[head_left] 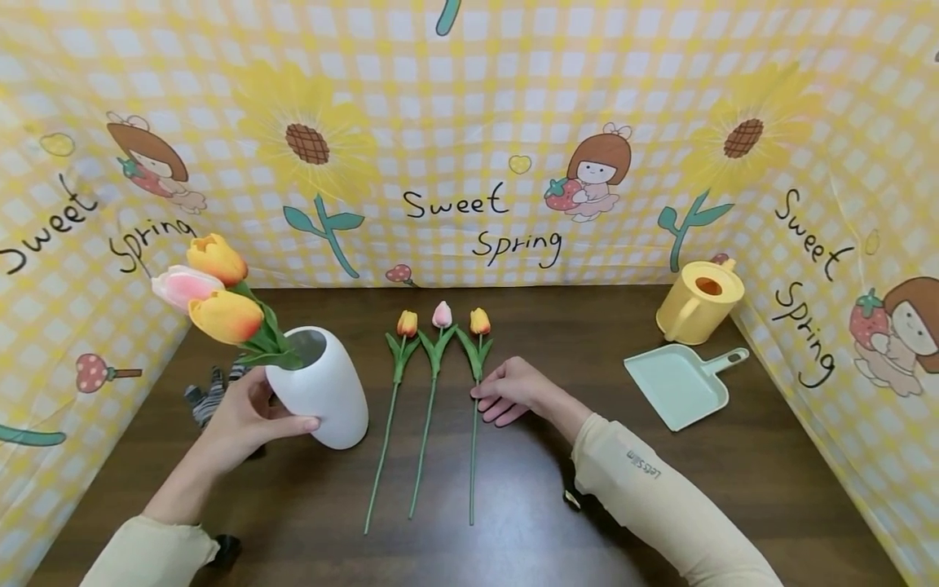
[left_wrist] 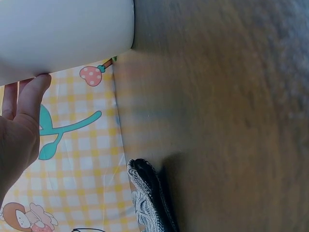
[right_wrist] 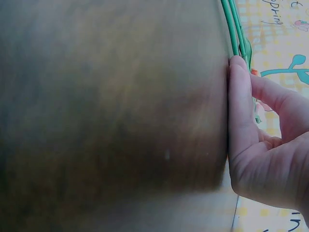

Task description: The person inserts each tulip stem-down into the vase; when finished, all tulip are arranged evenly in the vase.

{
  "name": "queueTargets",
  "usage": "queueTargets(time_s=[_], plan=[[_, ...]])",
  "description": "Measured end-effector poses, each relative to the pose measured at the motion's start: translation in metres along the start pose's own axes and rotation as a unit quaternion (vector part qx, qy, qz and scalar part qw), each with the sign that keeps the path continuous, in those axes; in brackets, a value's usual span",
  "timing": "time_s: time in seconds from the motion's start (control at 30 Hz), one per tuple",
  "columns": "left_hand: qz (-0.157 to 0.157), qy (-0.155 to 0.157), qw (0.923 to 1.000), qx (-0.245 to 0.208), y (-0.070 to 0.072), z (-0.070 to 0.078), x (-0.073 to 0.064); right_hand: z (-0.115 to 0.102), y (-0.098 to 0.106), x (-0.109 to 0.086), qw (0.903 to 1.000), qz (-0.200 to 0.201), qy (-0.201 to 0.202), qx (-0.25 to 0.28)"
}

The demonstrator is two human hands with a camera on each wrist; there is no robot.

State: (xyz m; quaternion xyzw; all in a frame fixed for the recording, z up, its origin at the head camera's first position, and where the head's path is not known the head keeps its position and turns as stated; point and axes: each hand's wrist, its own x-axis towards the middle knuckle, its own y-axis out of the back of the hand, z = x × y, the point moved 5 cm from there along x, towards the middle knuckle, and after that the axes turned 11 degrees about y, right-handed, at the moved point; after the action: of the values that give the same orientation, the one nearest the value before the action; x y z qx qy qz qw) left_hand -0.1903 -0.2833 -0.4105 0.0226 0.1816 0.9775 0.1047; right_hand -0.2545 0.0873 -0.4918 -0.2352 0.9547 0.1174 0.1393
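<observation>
My left hand (head_left: 249, 416) grips the side of a white vase (head_left: 333, 395), its thumb across the front. Two orange-yellow tulips (head_left: 226, 316) and a pink-and-white tulip (head_left: 187, 289) lean out of the vase's mouth to the left. Three more tulips lie side by side on the table: an orange-yellow one (head_left: 407, 324), a pink one (head_left: 442, 315) and another orange-yellow one (head_left: 479, 320) on the right. With thumb and fingertips, my right hand (head_left: 513, 390) pinches the green stem (head_left: 473, 465) of the rightmost tulip, below its leaves. In the right wrist view, green stems (right_wrist: 232, 29) run past the fingertips.
A yellow watering can (head_left: 697, 306) stands at the back right of the dark wooden table (head_left: 587, 326). In front of it lies a pale green dustpan (head_left: 678, 387). Behind the left hand is a grey striped glove (head_left: 209, 399), partly hidden. Checked cloth walls (head_left: 455, 122) enclose the table.
</observation>
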Motion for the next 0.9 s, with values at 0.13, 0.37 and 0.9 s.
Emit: queueTargets(time_s=[0.13,0.37,0.9], plan=[[0.006,0.000,1.0000,0.005,0.001,0.000,-0.002,0.000,-0.002,0.002,1.0000,0.000,0.001,0.004],[0.001,-0.004,1.0000,-0.003,0.000,0.000,-0.001,0.000,-0.001,-0.001,0.9999,0.004,-0.001,0.013],[-0.005,-0.009,0.9999,-0.008,0.000,0.000,-0.001,-0.007,0.008,-0.001,0.9901,0.010,0.021,0.139]])
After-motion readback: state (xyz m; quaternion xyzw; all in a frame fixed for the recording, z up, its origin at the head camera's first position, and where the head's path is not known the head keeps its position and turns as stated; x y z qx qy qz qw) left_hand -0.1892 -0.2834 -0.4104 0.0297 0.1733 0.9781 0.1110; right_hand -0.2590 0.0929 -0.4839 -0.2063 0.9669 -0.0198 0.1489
